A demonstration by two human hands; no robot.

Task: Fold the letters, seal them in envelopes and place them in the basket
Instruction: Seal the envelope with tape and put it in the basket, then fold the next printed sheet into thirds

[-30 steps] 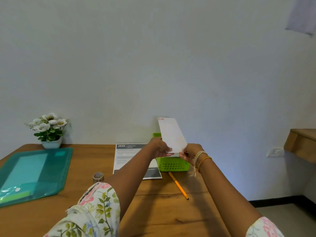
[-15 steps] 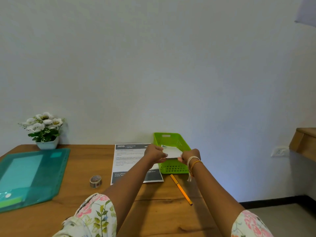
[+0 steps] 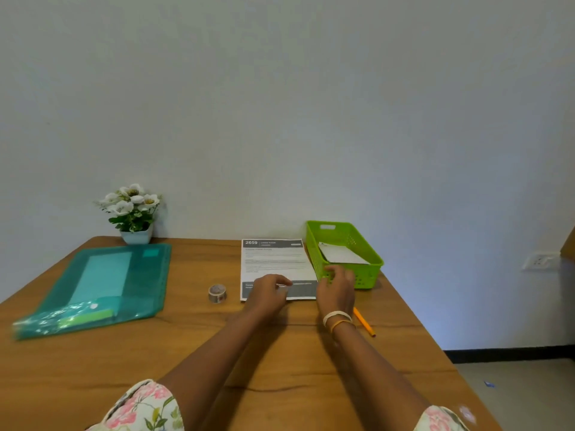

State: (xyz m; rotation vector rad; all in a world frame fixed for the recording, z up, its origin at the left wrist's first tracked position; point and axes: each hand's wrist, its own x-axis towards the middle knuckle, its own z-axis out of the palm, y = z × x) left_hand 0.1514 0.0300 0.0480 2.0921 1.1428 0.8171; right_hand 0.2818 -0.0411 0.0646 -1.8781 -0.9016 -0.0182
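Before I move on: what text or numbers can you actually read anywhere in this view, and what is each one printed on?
"2659": white digits in the dark header bar of the printed sheet lying on the table.
Other header words, the body lines and the white line in the sheet's dark footer: too small and blurred to read.
Envelope in the green basket: only a tiny corner mark, unreadable.
Tape roll: pattern only, no legible text.

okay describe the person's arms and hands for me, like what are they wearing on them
Both forearms are bare, with short sleeves of a white floral fabric, printed with pink flowers and green leaves, showing at the bottom of the view. The right wrist carries two thin bands: a white bracelet and an orange-yellow bracelet just behind it. The left hand and right hand wear no gloves; rings cannot be made out.
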